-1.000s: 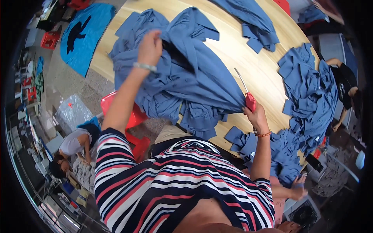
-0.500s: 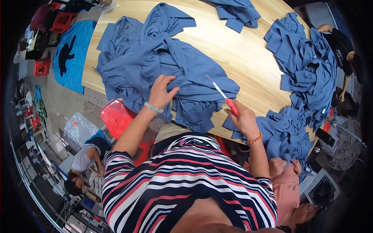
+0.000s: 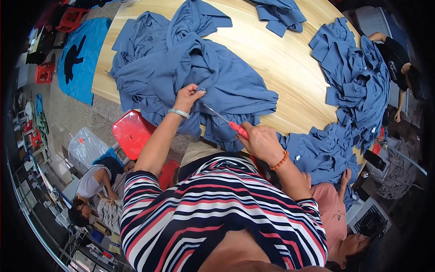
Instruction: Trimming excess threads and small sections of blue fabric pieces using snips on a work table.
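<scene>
A large blue garment [image 3: 231, 81] lies crumpled over the near left part of the table. At its near edge, my left hand [image 3: 186, 99] has thumb and fingers closed together on a fold of the cloth. My right hand [image 3: 263, 143] is wrapped round the red handle of a thin pointed metal tool [image 3: 239, 129]; its exact kind is unclear. The blade points up and left, its tip close to the cloth just right of my left fingers. More blue cloth hangs over the table edge below.
Further heaps of blue garments [image 3: 353, 77] lie along the right side of the wooden table [image 3: 290, 59]. A person in pink [image 3: 328, 204] handles cloth at my right; another in black [image 3: 395, 59] stands beyond. A red stool [image 3: 133, 133] stands left of me.
My right hand has moved left and slightly down, bringing the tool's tip near my left hand. The left thumb and fingers have closed from a spread pose onto the cloth.
</scene>
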Demonstrator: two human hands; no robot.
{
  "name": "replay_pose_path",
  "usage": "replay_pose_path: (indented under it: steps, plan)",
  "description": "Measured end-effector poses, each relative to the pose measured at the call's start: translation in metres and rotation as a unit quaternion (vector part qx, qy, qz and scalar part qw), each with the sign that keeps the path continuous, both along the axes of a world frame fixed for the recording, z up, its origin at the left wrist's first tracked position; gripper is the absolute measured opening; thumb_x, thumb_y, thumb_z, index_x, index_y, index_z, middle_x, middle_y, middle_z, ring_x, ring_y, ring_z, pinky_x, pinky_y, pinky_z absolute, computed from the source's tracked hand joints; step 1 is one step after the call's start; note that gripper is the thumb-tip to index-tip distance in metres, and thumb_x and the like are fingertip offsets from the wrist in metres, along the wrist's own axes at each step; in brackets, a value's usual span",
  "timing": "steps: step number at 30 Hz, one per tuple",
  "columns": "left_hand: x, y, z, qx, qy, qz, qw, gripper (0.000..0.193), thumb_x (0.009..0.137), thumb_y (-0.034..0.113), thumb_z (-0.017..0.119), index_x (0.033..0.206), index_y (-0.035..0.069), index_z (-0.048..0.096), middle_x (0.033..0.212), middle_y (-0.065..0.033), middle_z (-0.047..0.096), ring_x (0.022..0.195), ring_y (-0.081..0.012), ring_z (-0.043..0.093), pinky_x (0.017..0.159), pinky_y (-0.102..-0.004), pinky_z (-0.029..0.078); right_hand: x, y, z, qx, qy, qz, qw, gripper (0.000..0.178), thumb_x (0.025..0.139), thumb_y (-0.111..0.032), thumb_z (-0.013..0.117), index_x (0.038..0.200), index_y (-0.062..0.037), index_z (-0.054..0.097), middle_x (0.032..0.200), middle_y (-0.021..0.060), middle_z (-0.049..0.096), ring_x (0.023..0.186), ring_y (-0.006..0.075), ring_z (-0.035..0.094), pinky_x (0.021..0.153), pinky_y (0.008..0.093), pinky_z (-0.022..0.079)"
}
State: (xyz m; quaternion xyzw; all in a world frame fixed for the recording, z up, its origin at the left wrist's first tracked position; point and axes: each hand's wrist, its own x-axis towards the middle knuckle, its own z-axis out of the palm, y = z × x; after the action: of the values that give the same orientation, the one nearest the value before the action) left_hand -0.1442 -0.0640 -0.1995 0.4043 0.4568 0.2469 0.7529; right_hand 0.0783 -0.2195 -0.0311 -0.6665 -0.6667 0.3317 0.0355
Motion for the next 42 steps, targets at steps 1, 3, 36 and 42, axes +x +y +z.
replay_pose_path:
  steps: [1, 3, 36, 42]
  plan:
    - [0.002, -0.001, 0.004, -0.034, -0.027, 0.007, 0.999, 0.009, 0.084, 0.004, 0.067, 0.090, 0.008, 0.062, 0.081, 0.0056, 0.060, 0.073, -0.0001, 0.052, 0.066, -0.0144, 0.041, 0.000, -0.001, 0.000, 0.001, -0.001, -0.003, 1.000, 0.027, 0.084, -0.031, 0.062, 0.096, -0.0079, 0.058, 0.060, 0.0161, 0.058, 0.060, 0.0358, 0.060, 0.054, 0.0438, 0.046]
    - [0.002, -0.005, 0.016, 0.118, 0.096, -0.015, 0.988, 0.013, 0.081, 0.008, 0.070, 0.091, 0.006, 0.061, 0.081, 0.0019, 0.060, 0.073, -0.0055, 0.053, 0.066, -0.0192, 0.042, 0.000, -0.006, -0.001, 0.001, 0.025, 0.024, 0.999, 0.026, 0.084, -0.029, 0.063, 0.098, -0.0077, 0.059, 0.067, 0.0163, 0.061, 0.066, 0.0357, 0.061, 0.057, 0.0432, 0.046]
    - [0.047, 0.050, 0.016, -0.137, -0.095, 0.093, 0.982, 0.011, 0.090, 0.005, 0.057, 0.088, 0.003, 0.047, 0.084, -0.0129, 0.063, 0.085, -0.0301, 0.068, 0.071, -0.0335, 0.061, 0.023, 0.090, -0.014, 0.050, 0.007, -0.067, 0.997, 0.026, 0.085, -0.031, 0.062, 0.095, -0.0068, 0.059, 0.063, 0.0187, 0.059, 0.065, 0.0374, 0.060, 0.058, 0.0449, 0.046]
    - [0.052, 0.052, 0.036, -0.133, -0.053, 0.092, 0.985, 0.017, 0.090, 0.007, 0.058, 0.100, 0.000, 0.045, 0.095, -0.0148, 0.059, 0.079, -0.0305, 0.069, 0.062, -0.0316, 0.060, 0.039, 0.052, -0.019, 0.044, 0.090, -0.043, 0.994, 0.027, 0.083, -0.027, 0.064, 0.101, -0.0074, 0.060, 0.070, 0.0169, 0.062, 0.067, 0.0358, 0.061, 0.060, 0.0431, 0.046]
